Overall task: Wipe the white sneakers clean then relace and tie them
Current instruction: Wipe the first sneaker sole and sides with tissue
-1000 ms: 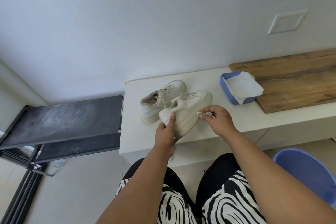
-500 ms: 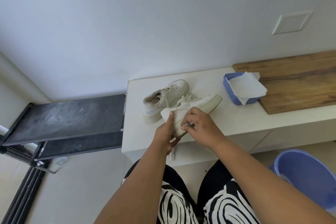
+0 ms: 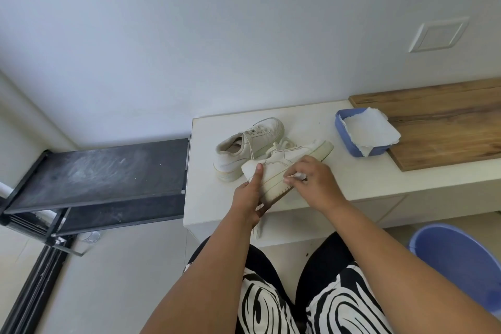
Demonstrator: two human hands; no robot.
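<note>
Holding one white sneaker point(image 3: 284, 168) tipped up at the white tabletop's point(image 3: 352, 179) front edge with left hand point(image 3: 248, 195), rubbing its side with wipe point(image 3: 299, 176) pinched in right hand point(image 3: 314, 184); other sneaker point(image 3: 244, 146) sitting behind near the grey wall point(image 3: 189, 35)

Both bare forearms reach forward from the near edge. The left hand point(image 3: 248, 192) grips with its thumb pointing up and fingers point(image 3: 261, 209) curled underneath. The right hand point(image 3: 315, 180) lies knuckles up just to its right, fingertips pinched together.
</note>
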